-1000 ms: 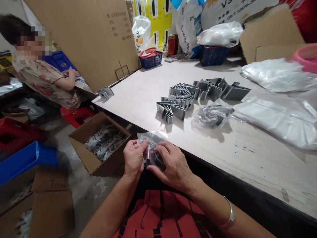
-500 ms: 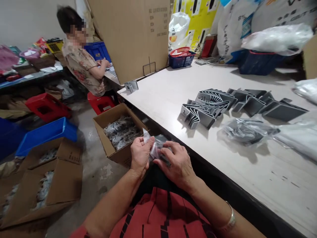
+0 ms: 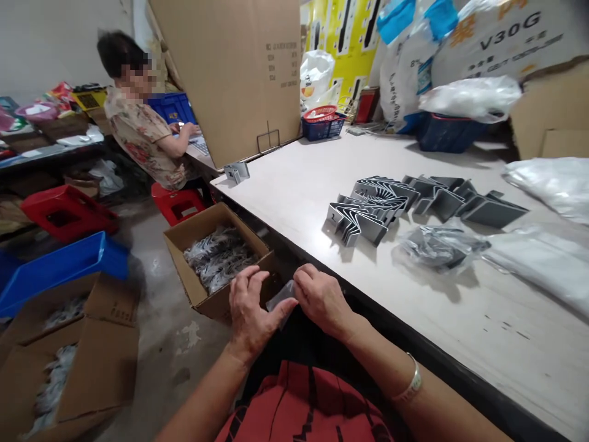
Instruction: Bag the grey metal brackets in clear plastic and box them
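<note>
Over my lap, my right hand pinches a clear plastic bag near the table edge. Beside it my left hand is open, fingers curved and spread, its thumb close to the bag. Whether the thumb touches the bag I cannot tell, and what the bag contains is largely hidden. On the table stand several bent grey metal brackets nested in a row. A filled plastic bag lies in front of them. Left of my hands is an open carton holding many bagged pieces.
A stack of clear bags lies on the white table. One small bracket group sits at its far corner. Further left are open cartons, a blue bin and red stools. Another person sits beyond a cardboard sheet.
My left hand has let go of the plastic bag and opened out to the left. My right hand has closed on the bag. The view has shifted slightly right.
</note>
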Tool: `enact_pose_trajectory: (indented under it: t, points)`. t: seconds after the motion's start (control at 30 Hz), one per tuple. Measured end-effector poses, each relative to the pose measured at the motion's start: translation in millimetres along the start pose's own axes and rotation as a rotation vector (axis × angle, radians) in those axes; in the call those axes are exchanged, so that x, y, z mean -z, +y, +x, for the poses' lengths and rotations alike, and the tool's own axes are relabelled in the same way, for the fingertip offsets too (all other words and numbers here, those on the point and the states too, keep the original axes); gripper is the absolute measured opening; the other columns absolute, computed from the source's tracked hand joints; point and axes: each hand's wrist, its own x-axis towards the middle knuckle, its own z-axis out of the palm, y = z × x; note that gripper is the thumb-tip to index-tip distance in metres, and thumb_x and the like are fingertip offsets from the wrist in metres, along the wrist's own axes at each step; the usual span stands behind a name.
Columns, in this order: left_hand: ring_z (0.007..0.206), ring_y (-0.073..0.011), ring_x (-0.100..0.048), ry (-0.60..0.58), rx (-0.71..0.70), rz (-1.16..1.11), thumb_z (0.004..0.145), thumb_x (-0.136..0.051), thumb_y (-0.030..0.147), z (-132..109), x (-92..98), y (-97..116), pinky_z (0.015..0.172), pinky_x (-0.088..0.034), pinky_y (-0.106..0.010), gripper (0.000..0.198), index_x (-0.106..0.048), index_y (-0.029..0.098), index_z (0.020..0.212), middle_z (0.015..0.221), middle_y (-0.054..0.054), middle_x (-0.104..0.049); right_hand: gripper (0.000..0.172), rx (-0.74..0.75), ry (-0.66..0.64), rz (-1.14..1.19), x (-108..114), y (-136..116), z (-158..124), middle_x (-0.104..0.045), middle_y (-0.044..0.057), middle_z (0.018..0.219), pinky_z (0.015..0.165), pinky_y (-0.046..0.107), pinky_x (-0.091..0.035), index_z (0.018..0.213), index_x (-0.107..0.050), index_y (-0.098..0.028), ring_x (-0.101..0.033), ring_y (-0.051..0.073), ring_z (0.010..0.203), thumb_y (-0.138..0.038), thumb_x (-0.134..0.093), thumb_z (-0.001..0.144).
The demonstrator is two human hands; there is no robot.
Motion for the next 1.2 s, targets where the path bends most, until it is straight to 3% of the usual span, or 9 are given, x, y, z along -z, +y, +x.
enact_pose_trajectory:
  t: [0.1,0.23,0.37,0.57,0.7,0.8,0.9,1.07,1.2]
  points:
    - [0.087,-0.0205,-0.053,-0.206,-0.172,0.055,0.072,-0.057,0.030,2.0,4.8,1.6,0.078,-0.045,-0.036,0.018,-0.061,0.018,0.085,0.091,-0.007,-0.054,0.017,0.023,-0.090,-0.099,3.6,0.9,1.6,-0.058,0.007,0.083,0.057,0.026,-0.034,0.079,-0.056,-0.015,-0.053,0.015,0.063,-0.016,-0.040,0.083]
    - [0.075,-0.0155,-0.054,-0.392,-0.240,0.038,0.074,-0.042,0.014,6.1,3.6,-5.0,0.067,-0.045,-0.028,0.026,-0.064,0.018,0.087,0.083,-0.006,-0.055,0.017,0.057,-0.146,-0.133,5.1,4.3,3.4,-0.058,0.006,0.083,0.057,0.027,-0.030,0.079,-0.056,-0.015,-0.052,0.014,0.064,-0.013,-0.039,0.084]
    - [0.070,-0.0134,-0.056,-0.384,-0.109,-0.047,0.078,-0.039,0.019,16.8,0.4,-13.4,0.065,-0.045,-0.025,0.025,-0.064,0.018,0.076,0.073,-0.004,-0.059,0.012,0.114,-0.248,-0.118,6.1,6.0,5.1,-0.058,0.006,0.088,0.057,0.026,-0.028,0.081,-0.055,-0.015,-0.052,0.014,0.067,-0.011,-0.043,0.081]
    - [0.065,-0.0139,-0.059,-0.400,0.135,-0.138,0.074,-0.043,0.020,30.1,-1.6,-13.3,0.064,-0.047,-0.025,0.023,-0.065,0.017,0.068,0.067,-0.002,-0.063,0.016,0.039,-0.300,0.021,0.9,9.9,-1.7,-0.056,0.004,0.082,0.053,0.024,-0.026,0.094,-0.052,-0.014,-0.049,0.012,0.061,-0.012,-0.041,0.082]
    - [0.075,-0.0137,-0.060,-0.399,-0.079,-0.195,0.077,-0.040,0.015,26.8,2.3,-12.9,0.070,-0.047,-0.025,0.026,-0.062,0.016,0.091,0.083,-0.005,-0.065,0.020,0.098,-0.336,0.078,2.2,25.4,-8.4,-0.055,0.003,0.085,0.055,0.022,-0.028,0.088,-0.057,-0.018,-0.049,0.010,0.065,-0.008,-0.042,0.080]
    - [0.078,-0.0125,-0.058,-0.538,-0.339,-0.241,0.078,-0.036,0.009,25.4,7.1,-11.2,0.069,-0.047,-0.024,0.033,-0.056,0.017,0.103,0.089,-0.006,-0.062,0.024,0.072,-0.381,-0.016,10.3,34.1,-8.3,-0.055,0.003,0.084,0.057,0.024,-0.028,0.089,-0.062,-0.022,-0.049,0.011,0.066,-0.011,-0.041,0.083]
    - [0.074,-0.0132,-0.056,-0.658,-0.464,-0.177,0.075,-0.037,0.007,26.4,9.4,-4.7,0.065,-0.046,-0.024,0.031,-0.057,0.017,0.096,0.086,-0.006,-0.059,0.027,0.053,-0.447,-0.112,20.7,34.4,-6.0,-0.052,0.004,0.081,0.058,0.025,-0.029,0.097,-0.062,-0.026,-0.049,0.012,0.066,-0.014,-0.040,0.085]
    - [0.066,-0.0132,-0.054,-0.616,-0.340,-0.109,0.072,-0.056,0.030,25.6,7.7,7.9,0.060,-0.044,-0.024,0.017,-0.057,0.016,0.083,0.077,-0.004,-0.059,0.044,0.104,-0.419,-0.105,29.6,27.8,-9.6,-0.051,0.005,0.091,0.067,0.029,-0.033,0.122,-0.044,-0.035,-0.050,0.016,0.078,-0.012,-0.037,0.085]
    - [0.054,-0.0107,-0.052,-0.412,-0.177,-0.008,0.080,-0.047,0.036,22.7,1.8,5.7,0.052,-0.040,-0.022,0.028,-0.058,0.017,0.063,0.059,-0.001,-0.057,0.034,0.085,-0.379,-0.143,27.7,24.5,-14.9,-0.049,0.011,0.103,0.077,0.038,-0.034,0.111,-0.055,-0.025,-0.047,0.022,0.090,-0.016,-0.045,0.080]
